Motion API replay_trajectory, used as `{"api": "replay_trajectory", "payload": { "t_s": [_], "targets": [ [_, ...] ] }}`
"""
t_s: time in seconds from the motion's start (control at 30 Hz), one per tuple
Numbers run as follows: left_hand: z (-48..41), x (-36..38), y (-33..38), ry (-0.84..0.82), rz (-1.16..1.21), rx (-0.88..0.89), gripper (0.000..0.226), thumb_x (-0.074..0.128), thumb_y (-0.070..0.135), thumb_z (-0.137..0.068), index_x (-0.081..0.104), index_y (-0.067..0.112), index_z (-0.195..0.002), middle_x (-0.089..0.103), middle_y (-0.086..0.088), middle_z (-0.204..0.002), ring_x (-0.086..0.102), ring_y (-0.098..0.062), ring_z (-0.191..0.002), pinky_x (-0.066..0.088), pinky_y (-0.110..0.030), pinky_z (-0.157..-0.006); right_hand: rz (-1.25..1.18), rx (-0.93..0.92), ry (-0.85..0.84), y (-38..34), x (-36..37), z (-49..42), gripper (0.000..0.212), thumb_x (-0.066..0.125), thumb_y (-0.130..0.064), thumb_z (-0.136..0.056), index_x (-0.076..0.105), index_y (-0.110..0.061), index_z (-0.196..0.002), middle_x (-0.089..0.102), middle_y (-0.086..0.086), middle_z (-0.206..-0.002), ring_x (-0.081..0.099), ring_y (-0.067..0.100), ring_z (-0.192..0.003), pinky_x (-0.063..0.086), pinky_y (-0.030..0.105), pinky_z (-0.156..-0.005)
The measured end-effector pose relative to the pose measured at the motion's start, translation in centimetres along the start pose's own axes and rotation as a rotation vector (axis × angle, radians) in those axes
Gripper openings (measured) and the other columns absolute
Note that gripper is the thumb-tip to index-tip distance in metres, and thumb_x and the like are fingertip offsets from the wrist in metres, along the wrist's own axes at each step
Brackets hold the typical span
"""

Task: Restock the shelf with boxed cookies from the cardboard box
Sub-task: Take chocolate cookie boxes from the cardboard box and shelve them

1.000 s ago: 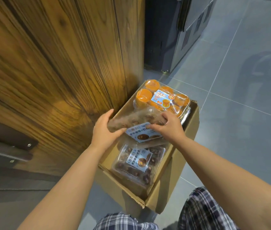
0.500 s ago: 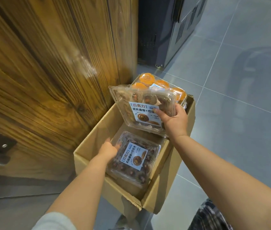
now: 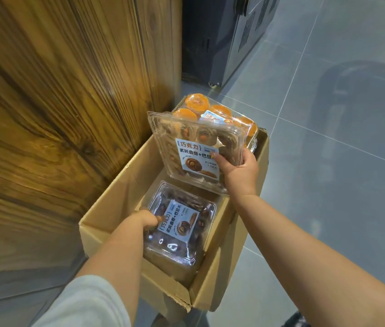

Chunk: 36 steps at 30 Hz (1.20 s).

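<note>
- Grey floor tiles are seen under an open cardboard box, which is set just beside a wooden wall.
- A dark machine is seen on the floor past the end of the wall.
- The raised cookie box, made of clear plastic, is held tilted above the far half of the cardboard box, with its white label turned to the camera.
- It is pinched at its right edge by the right hand, with the thumb on the front and the fingers curled round the edge.
- The lower cookie box is laid flat inside the cardboard box, at the near end.
- Its left edge is gripped by the left hand, with the thumb on the lid.
- A clear pack of orange cakes is seen at the far end, partly hidden by the raised cookie box.
</note>
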<state>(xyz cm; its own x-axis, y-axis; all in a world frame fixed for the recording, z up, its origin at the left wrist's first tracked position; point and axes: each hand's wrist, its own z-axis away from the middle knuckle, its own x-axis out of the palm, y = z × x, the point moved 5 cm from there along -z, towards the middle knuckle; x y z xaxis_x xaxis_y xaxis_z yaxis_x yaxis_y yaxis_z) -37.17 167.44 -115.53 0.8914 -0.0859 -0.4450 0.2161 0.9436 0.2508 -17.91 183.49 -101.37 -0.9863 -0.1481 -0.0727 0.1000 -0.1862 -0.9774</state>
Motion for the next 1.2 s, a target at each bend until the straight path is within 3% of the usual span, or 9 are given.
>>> {"api": "replay_trajectory", "payload": {
  "t_s": [0.07, 0.2, 0.3, 0.4, 0.6, 0.73, 0.87, 1.03, 1.2],
  "targets": [
    [0.0, -0.6, 0.2, 0.065, 0.057, 0.027, 0.072, 0.069, 0.041, -0.082, 0.036, 0.007, -0.135, 0.056, -0.015, -0.119, 0.061, -0.028, -0.098, 0.053, -0.040, -0.085, 0.008, -0.001, 0.001, 0.0, 0.0, -0.1, 0.028, 0.079, -0.030, -0.074, 0.056, -0.033, -0.090, 0.067, 0.000, -0.105, 0.067, 0.016, -0.096, 0.059, 0.041, -0.079],
    [1.2, -0.9, 1.7, 0.107, 0.139, 0.122, 0.062, 0.072, 0.035, -0.081, 0.043, 0.006, -0.127, 0.054, -0.010, -0.104, 0.055, -0.024, -0.092, 0.043, -0.033, -0.077, 0.027, -0.007, 0.010, 0.1, -0.1, -0.2, 0.028, 0.079, -0.033, -0.073, 0.056, -0.035, -0.088, 0.066, 0.002, -0.107, 0.067, 0.016, -0.097, 0.059, 0.041, -0.079],
    [2.3, -0.6, 2.0, 0.088, 0.074, 0.168, 0.047, 0.075, 0.032, -0.078, 0.053, 0.007, -0.111, 0.059, -0.006, -0.096, 0.058, -0.019, -0.086, 0.045, -0.030, -0.073, 0.046, -0.008, 0.013, 0.0, -0.1, -0.1, 0.027, 0.079, -0.034, -0.072, 0.056, -0.035, -0.086, 0.065, 0.003, -0.106, 0.066, 0.017, -0.096, 0.059, 0.041, -0.078],
    [3.2, -0.5, 2.1, 0.100, 0.047, 0.206, 0.034, 0.073, 0.030, -0.080, 0.051, 0.013, -0.100, 0.060, -0.005, -0.097, 0.057, -0.019, -0.088, 0.043, -0.028, -0.070, 0.018, 0.004, 0.017, -0.1, -0.3, -0.1, 0.029, 0.080, -0.033, -0.072, 0.057, -0.032, -0.089, 0.067, 0.004, -0.106, 0.068, 0.017, -0.095, 0.060, 0.041, -0.077],
    [7.8, -0.8, 3.4, 0.253, -0.137, 0.317, 0.028, 0.069, 0.032, -0.083, 0.050, 0.020, -0.099, 0.055, 0.001, -0.086, 0.054, -0.017, -0.082, 0.039, -0.025, -0.062, 0.064, -0.051, 0.007, -3.5, 0.1, 0.2, 0.029, 0.080, -0.036, -0.071, 0.056, -0.033, -0.085, 0.064, 0.002, -0.104, 0.065, 0.018, -0.097, 0.059, 0.040, -0.079],
    [15.0, -3.4, 3.8, 0.350, -0.141, 0.301, 0.031, 0.068, 0.033, -0.084, 0.050, 0.024, -0.107, 0.057, 0.003, -0.096, 0.056, -0.018, -0.086, 0.048, -0.029, -0.067, 0.110, -0.085, -0.042, -10.3, 0.9, 2.1, 0.029, 0.081, -0.037, -0.070, 0.057, -0.028, -0.085, 0.057, -0.003, -0.100, 0.060, 0.020, -0.099, 0.055, 0.036, -0.083],
    [24.4, -8.4, 3.8, 0.368, 0.076, 0.306, 0.031, 0.074, 0.030, -0.080, 0.057, 0.018, -0.103, 0.061, -0.002, -0.099, 0.057, -0.021, -0.086, 0.042, -0.026, -0.069, 0.191, -0.142, -0.076, -20.2, 0.7, 4.7, 0.031, 0.081, -0.030, -0.072, 0.056, -0.020, -0.089, 0.054, -0.003, -0.095, 0.054, 0.018, -0.092, 0.047, 0.021, -0.080],
    [38.7, -14.8, 3.6, 0.412, 0.248, 0.376, 0.023, 0.077, 0.025, -0.077, 0.058, 0.017, -0.088, 0.060, 0.001, -0.093, 0.057, -0.020, -0.091, 0.040, -0.027, -0.071, 0.280, -0.144, -0.080, -32.3, -0.7, 9.4, 0.032, 0.081, -0.040, -0.067, 0.056, -0.030, -0.083, 0.057, -0.006, -0.095, 0.059, 0.020, -0.092, 0.052, 0.044, -0.083],
    [51.9, -18.8, 1.4, 0.465, 0.289, 0.389, 0.027, 0.078, 0.029, -0.075, 0.058, 0.018, -0.088, 0.061, 0.003, -0.092, 0.058, -0.019, -0.093, 0.043, -0.029, -0.077, 0.513, -0.182, -0.169, -42.1, -2.6, 16.2, 0.033, 0.077, -0.041, -0.074, 0.052, -0.026, -0.088, 0.052, -0.006, -0.094, 0.051, 0.015, -0.088, 0.043, 0.032, -0.076]
  ]
}}
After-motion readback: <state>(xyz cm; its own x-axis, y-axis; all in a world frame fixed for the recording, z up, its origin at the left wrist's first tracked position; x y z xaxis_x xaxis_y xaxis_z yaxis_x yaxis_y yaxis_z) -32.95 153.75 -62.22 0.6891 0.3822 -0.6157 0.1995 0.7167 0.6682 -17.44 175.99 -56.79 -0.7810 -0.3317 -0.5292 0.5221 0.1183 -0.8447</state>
